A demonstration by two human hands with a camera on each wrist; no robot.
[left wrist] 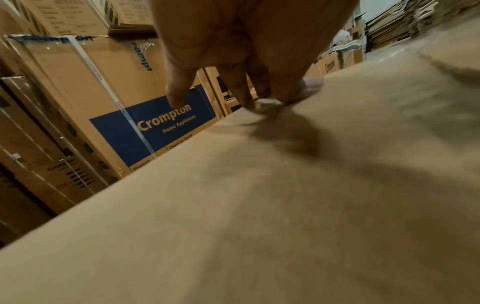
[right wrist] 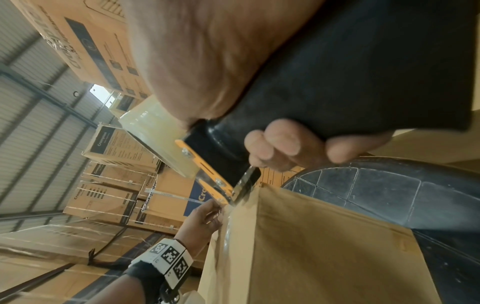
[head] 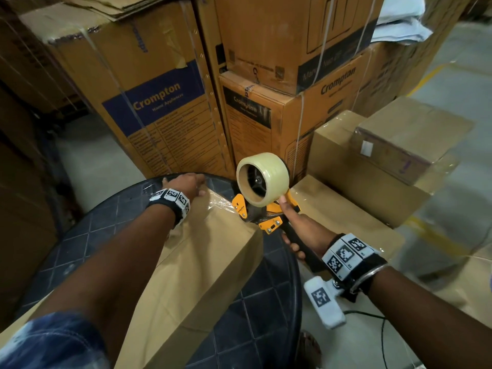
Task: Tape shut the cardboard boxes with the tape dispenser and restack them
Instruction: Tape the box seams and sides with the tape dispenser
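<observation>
Right-hand grip [head: 300,230] around tape dispenser [head: 262,193] handle, atop box [head: 207,262].

Right hand [head: 300,230] grips tape dispenser [head: 262,193] against box [head: 202,251]; left hand [head: 186,183] presses it.

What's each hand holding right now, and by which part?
The right hand grips the tape dispenser by its black handle. The left hand holds nothing; its fingers press down on the far end of the cardboard box.
</observation>
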